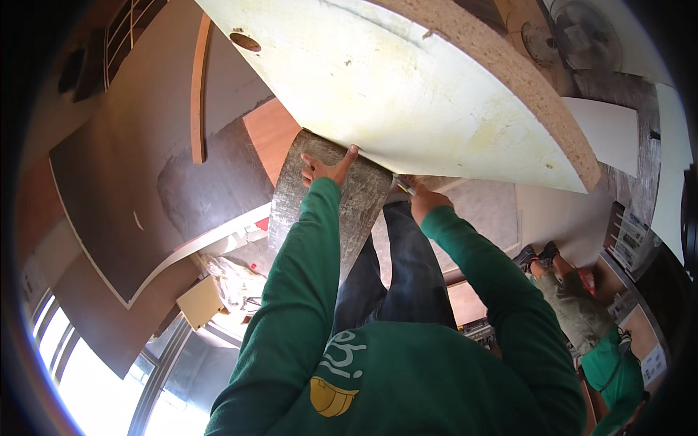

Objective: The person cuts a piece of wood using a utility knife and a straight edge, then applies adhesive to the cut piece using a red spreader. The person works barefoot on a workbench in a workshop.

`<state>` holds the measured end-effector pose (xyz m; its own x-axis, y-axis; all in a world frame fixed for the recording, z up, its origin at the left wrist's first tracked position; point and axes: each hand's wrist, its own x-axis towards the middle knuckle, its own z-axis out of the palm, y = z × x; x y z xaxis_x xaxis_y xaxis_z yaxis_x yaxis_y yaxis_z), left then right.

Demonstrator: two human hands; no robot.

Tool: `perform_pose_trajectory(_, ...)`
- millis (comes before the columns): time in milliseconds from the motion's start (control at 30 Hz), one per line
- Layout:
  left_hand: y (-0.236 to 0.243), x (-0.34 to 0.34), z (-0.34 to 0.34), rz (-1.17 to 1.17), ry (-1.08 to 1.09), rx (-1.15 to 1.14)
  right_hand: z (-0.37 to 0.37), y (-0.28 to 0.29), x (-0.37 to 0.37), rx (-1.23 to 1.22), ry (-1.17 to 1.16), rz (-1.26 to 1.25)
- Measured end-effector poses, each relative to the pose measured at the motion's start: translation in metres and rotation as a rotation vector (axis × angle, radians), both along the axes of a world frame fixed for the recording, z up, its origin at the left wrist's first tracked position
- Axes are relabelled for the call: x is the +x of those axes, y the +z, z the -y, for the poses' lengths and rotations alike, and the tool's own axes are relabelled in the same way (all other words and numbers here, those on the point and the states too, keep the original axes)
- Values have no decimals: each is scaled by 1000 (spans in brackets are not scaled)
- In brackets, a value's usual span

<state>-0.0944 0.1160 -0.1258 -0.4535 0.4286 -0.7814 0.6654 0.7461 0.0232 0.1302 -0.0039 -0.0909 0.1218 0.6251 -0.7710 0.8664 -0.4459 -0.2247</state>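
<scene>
My left hand (331,168) lies on a worn grey sheet (363,192), thumb and forefinger stretched apart and pressing on it; the other fingers are partly curled. The sheet's far edge meets the lower edge of a large white-faced particle board (429,94) and its near part hangs down by my legs. In my right hand (429,202) is a slim utility knife (404,186) with some yellow on its handle. Its tip touches or nearly touches the sheet's right corner, beside the board; I cannot tell which. My right fingers are wrapped round the handle.
A large dark sheet (116,189) spreads over the left side, with a curved wooden strip (198,94) on it. A fan (582,36) stands at the far right. Another person in a green top (611,367) is at the lower right. Clear plastic wrap (229,280) lies lower left.
</scene>
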Motion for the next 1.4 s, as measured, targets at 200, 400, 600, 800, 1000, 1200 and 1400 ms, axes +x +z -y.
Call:
perform_pose_trajectory(200,5,-14,-5,32,25,25,85,59,135,-117,160,188)
perform_pose_trajectory(400,6,-29,6,47,8,58,23,255,205,814,-464,313)
perform_pose_trajectory(600,46,-37,11,27,-85,46,-105,427,8,1143,-274,-220)
perform_pose_trajectory(800,60,-78,22,42,-90,-23,-147,395,-126,1032,228,78)
perform_pose_trajectory(1000,108,-107,5,175,-149,-27,-148,400,-141,829,-9,0)
perform_pose_trajectory(1200,64,-166,-3,-50,-678,277,-141,391,-166,918,108,145)
perform_pose_trajectory(1400,65,-200,-7,-107,-393,366,-142,380,-184,970,89,152)
